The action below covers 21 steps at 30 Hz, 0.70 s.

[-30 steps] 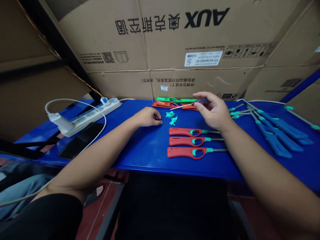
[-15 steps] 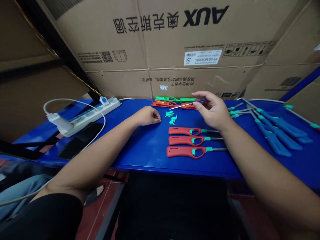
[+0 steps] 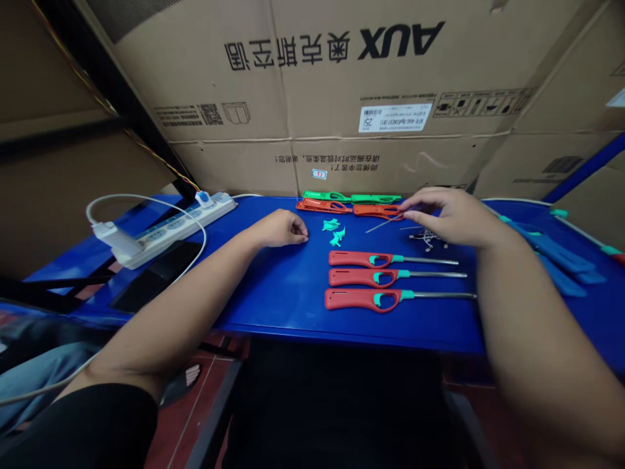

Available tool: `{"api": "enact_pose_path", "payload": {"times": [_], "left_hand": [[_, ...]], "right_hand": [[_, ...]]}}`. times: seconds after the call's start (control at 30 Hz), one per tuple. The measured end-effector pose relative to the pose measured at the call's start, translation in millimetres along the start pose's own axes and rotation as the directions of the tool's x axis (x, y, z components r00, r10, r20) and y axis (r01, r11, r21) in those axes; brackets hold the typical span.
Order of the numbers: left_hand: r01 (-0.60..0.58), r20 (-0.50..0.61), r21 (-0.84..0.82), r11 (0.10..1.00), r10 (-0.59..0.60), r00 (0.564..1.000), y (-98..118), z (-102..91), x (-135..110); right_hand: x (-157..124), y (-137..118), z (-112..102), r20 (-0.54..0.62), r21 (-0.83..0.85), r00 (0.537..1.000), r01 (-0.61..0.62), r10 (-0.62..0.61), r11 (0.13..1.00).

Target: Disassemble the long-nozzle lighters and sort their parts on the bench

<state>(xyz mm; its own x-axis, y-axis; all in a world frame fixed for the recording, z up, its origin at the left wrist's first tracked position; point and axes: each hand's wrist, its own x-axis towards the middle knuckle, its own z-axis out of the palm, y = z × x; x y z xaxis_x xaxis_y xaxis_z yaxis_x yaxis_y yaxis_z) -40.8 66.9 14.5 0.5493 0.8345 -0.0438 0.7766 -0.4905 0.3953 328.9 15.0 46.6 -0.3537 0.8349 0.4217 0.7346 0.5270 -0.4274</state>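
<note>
My left hand point(image 3: 282, 230) rests on the blue table point(image 3: 288, 293) with its fingers curled in; what it holds, if anything, is hidden. Small teal plastic parts point(image 3: 334, 230) lie just right of it. My right hand point(image 3: 452, 215) is lowered to the table further right, fingers pinched on a thin white rod point(image 3: 383, 225) that points left. Beside that hand sits a small tangle of wire parts point(image 3: 428, 237). Three red long-nosed lighters point(image 3: 371, 279) lie in a row in front. Green and orange lighter shells point(image 3: 349, 202) lie at the back.
Blue lighters point(image 3: 556, 254) lie at the right, partly behind my right arm. A white power strip point(image 3: 168, 225) with a cable and a black phone point(image 3: 159, 273) sit at the left. Large cardboard boxes point(image 3: 342, 98) wall off the back.
My right hand has moved right and down to the table with the thin rod, uncovering the metal tips of the red lighters. My left hand has stayed put.
</note>
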Motion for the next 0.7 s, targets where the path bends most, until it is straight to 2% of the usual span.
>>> {"api": "enact_pose_path", "payload": {"times": [0.1,0.17,0.2,0.27,0.3,0.37,0.4,0.47,0.53,0.57,0.63,0.7], "left_hand": [[-0.029,-0.005,0.025,0.999,0.029,1.0,1,-3.2,-2],[-0.082,-0.066,0.067,0.994,0.086,0.994,14,-3.7,-6],[-0.119,-0.122,0.087,0.989,0.13,0.984,25,-2.4,-9],[-0.215,-0.26,0.113,0.97,0.238,0.936,55,5.1,-17],[-0.279,-0.276,0.1,0.955,0.296,0.915,73,11.5,-21],[-0.378,-0.149,0.106,0.92,0.391,0.908,109,28.0,-29],[-0.371,-0.075,0.119,0.921,0.381,0.922,124,37.0,-32],[-0.329,0.063,0.118,0.937,0.324,0.944,145,53.4,-35],[-0.272,0.156,0.119,0.955,0.252,0.955,152,64.7,-35],[-0.249,0.188,0.122,0.961,0.224,0.956,152,67.9,-34],[-0.224,0.226,0.127,0.966,0.191,0.955,148,70.2,-34],[-0.212,0.242,0.122,0.97,0.179,0.954,143,68.5,-37]], "right_hand": [[-3,26,-7,0.088,-0.135,0.991,-0.085,0.097,0.987],[-3,35,-5,0.181,-0.181,0.968,-0.141,0.173,0.973],[-3,36,-2,0.233,-0.197,0.952,-0.154,0.199,0.968],[-1,33,5,0.318,-0.221,0.923,-0.15,0.216,0.964],[0,29,8,0.341,-0.228,0.915,-0.14,0.214,0.963],[2,22,11,0.351,-0.238,0.915,-0.117,0.198,0.964],[3,19,10,0.34,-0.248,0.922,-0.103,0.186,0.963],[0,16,1,0.252,-0.255,0.955,-0.091,0.157,0.963],[-10,16,-15,0.075,-0.159,0.98,-0.17,0.184,0.973],[-18,17,-24,-0.025,-0.073,0.974,-0.226,0.225,0.971],[-39,20,-43,-0.163,0.117,0.926,-0.324,0.34,0.939],[-65,22,-59,-0.262,0.26,0.865,-0.364,0.428,0.894]]}}
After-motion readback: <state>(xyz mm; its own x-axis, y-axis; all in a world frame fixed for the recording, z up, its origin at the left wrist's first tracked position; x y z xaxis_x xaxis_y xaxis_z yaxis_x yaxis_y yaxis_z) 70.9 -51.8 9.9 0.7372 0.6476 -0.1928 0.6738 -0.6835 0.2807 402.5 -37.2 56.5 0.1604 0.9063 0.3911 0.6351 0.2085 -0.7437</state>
